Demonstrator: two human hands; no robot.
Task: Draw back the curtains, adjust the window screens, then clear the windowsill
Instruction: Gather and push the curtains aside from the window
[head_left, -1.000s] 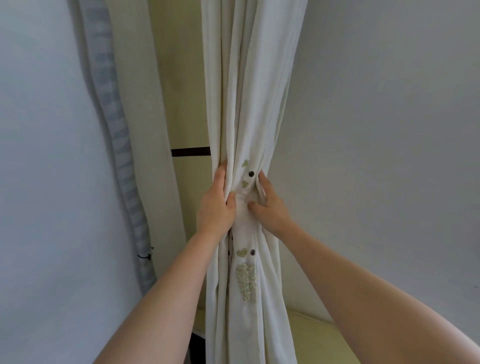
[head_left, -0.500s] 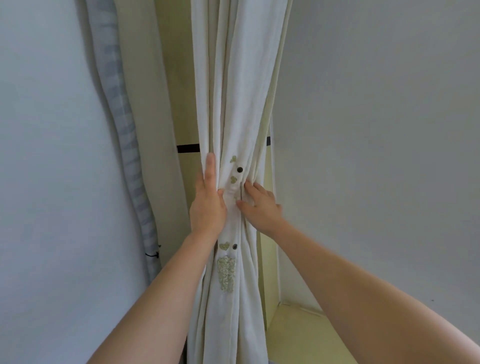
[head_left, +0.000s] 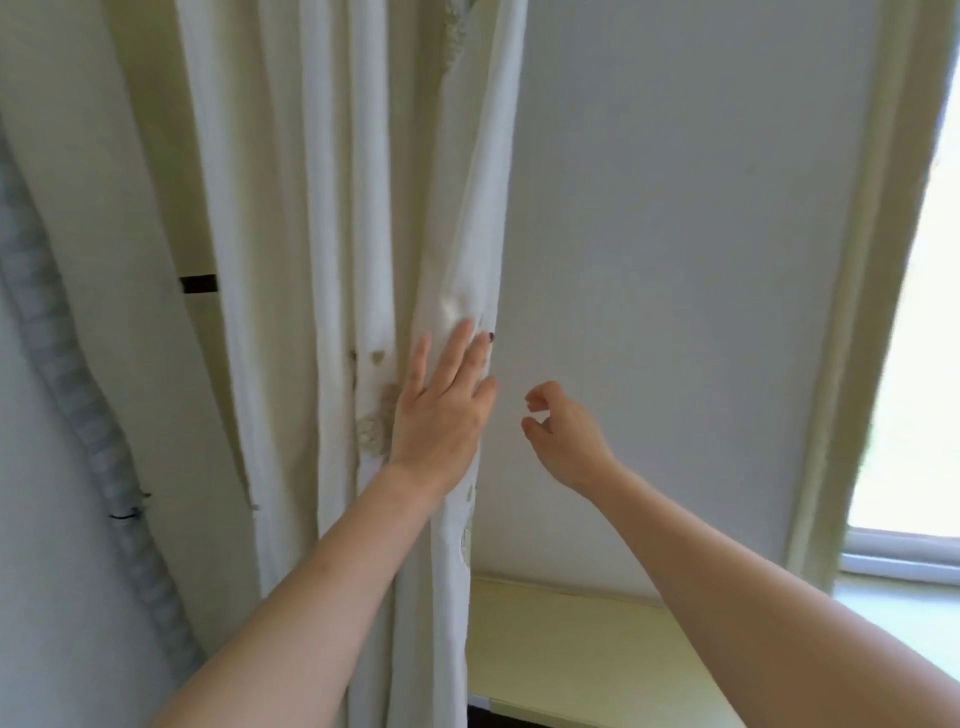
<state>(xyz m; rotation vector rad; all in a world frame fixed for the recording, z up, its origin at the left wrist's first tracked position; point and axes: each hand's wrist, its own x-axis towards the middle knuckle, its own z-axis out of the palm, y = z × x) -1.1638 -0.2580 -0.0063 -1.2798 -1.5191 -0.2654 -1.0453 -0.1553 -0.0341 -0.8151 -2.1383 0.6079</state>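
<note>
A cream curtain (head_left: 363, 208) with small embroidered green motifs hangs gathered in folds at the left of the window recess. My left hand (head_left: 441, 410) lies flat against its right edge, fingers spread, pressing the fabric. My right hand (head_left: 563, 436) is off the curtain, just to the right of it, in front of the white recess wall (head_left: 675, 260), fingers loosely curled and holding nothing. The pale yellow windowsill (head_left: 571, 644) runs below. A strip of bright window (head_left: 919, 364) with its white frame shows at the far right.
A grey ribbed hose (head_left: 78, 415) runs down the white wall on the left, bound with a black tie. A dark bar (head_left: 198, 284) shows behind the curtain folds. A cream window surround (head_left: 852, 364) borders the glass.
Both hands gripped the bunched curtain before. Now my right hand has let go and pulled right, my left hand has opened flat on the fabric, and the view has swung right to show the window.
</note>
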